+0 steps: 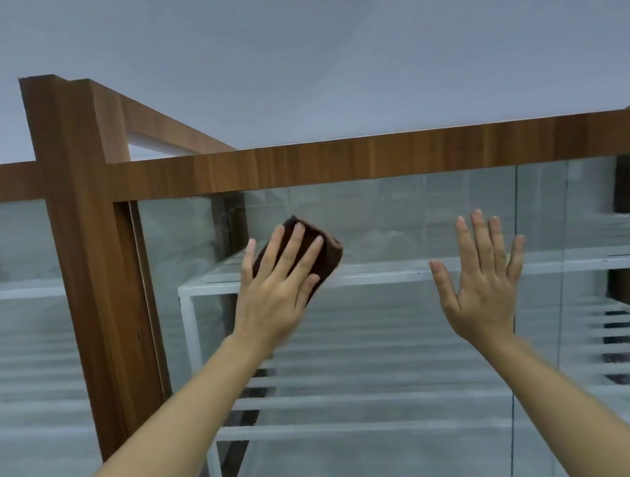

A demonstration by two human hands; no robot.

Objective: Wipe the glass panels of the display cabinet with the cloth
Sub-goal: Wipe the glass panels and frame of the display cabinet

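Note:
A display cabinet with a brown wooden frame (338,159) fills the view, its front glass panel (386,219) right before me. My left hand (279,281) presses a folded dark brown cloth (329,252) flat against the upper left part of the glass, fingers straight and spread over it. My right hand (481,276) lies flat on the same panel further right, fingers straight and spread, with nothing in it. A vertical seam (517,204) between glass panels runs just right of that hand.
White metal shelves (382,276) show behind the glass. A wooden corner post (85,252) stands at the left, with another glass panel (16,256) beyond it. A plain grey wall rises above the cabinet top.

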